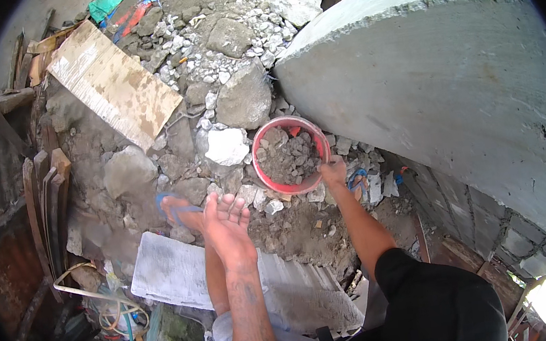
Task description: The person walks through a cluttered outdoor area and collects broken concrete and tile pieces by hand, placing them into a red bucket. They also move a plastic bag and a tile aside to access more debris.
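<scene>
A red bucket stands on the rubble between my feet, filled with grey dirt and broken bits of concrete. My right hand is closed on the right side of its rim. A small red-orange scrap lies among the debris near the far rim. Nearer to me and left of the bucket, my left hand is raised with the palm up. Its fingers are slightly curled and apart, and nothing lies in it. A white chunk of rubble sits just left of the bucket.
A large concrete slab rises at the right. A plywood board lies at the far left, above several upright wood strips. Close to me is a pale corrugated panel. Loose stones cover the ground around the bucket.
</scene>
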The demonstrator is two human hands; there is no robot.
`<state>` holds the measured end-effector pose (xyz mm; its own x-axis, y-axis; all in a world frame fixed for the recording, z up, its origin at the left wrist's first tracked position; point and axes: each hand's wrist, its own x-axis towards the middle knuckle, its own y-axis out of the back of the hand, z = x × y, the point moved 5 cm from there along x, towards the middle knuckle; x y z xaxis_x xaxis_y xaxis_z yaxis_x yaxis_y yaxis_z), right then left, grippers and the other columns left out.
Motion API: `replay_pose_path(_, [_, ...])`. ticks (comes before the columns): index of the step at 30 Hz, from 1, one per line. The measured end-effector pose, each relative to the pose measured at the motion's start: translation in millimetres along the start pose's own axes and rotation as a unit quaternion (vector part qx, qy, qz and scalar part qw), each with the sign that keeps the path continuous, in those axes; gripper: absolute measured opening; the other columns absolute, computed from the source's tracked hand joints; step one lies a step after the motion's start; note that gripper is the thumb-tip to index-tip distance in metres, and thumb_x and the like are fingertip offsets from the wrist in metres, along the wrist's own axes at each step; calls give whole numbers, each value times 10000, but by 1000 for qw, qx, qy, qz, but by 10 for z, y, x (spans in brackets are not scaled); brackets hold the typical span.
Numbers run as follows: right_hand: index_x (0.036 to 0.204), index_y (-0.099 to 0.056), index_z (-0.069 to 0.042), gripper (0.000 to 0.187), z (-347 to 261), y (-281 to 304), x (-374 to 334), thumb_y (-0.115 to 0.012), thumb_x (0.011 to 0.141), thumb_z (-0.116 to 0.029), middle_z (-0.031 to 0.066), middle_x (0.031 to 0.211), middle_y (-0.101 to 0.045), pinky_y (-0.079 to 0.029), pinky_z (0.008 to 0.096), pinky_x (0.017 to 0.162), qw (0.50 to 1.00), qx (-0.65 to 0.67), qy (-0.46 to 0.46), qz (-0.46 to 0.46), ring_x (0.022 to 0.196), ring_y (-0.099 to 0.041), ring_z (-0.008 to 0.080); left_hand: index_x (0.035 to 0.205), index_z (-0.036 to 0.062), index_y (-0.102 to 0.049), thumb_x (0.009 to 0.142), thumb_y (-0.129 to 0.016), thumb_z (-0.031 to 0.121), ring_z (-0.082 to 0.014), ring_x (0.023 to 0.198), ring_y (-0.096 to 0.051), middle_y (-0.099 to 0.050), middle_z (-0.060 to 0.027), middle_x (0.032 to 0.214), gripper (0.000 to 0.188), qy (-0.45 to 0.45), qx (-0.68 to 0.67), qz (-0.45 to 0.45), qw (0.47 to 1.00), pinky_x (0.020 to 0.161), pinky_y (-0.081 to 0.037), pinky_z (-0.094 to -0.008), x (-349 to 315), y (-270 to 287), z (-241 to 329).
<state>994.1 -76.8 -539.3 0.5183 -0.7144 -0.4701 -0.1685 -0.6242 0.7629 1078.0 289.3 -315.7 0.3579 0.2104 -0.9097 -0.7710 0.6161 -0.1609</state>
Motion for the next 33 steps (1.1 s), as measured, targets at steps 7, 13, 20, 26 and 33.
replay_pose_path(7, [935,-566,-13,344,-180,70,-139,-759,655,-65,63,853,-625,-518,336,688,989,68,5,-127,769,-608,171,1329,86,-468,975,-574,415,-161,948,-579,-584,-14,1047,495,22,31,0,999,838,-447,-315,-13,-69,-154])
replay_pose_path(13, [922,-585,-40,324,-537,732,-894,-804,683,-23,45,837,-626,-510,299,660,973,164,60,-150,769,-607,149,1313,99,-463,962,-600,402,-159,941,-583,-586,-16,1047,483,28,30,-6,999,809,-459,-314,71,-81,-111])
replay_pose_path(20, [867,-633,-56,207,-1140,1654,-1478,-808,759,-34,16,720,-632,-498,260,474,968,179,-138,-106,544,-598,137,1291,113,-475,955,-617,384,-157,933,-587,-594,-8,1030,455,16,-4,12,1000,805,-462,-316,172,-64,311])
replay_pose_path(26, [1226,-565,31,441,-1420,98,-815,-747,841,-84,180,1069,-674,-565,372,880,879,320,-250,-249,962,-681,282,1326,76,-455,968,-601,357,-164,911,-602,-599,-28,1035,478,13,11,33,999,789,-463,-312,156,-95,189])
replay_pose_path(33, [1206,-600,43,415,-283,1461,-431,-732,813,18,130,1103,-677,-507,322,929,959,-52,270,70,996,-669,239,1299,70,-482,960,-610,295,-176,870,-641,-645,-48,1019,427,43,70,89,993,776,-472,-316,131,-169,-187])
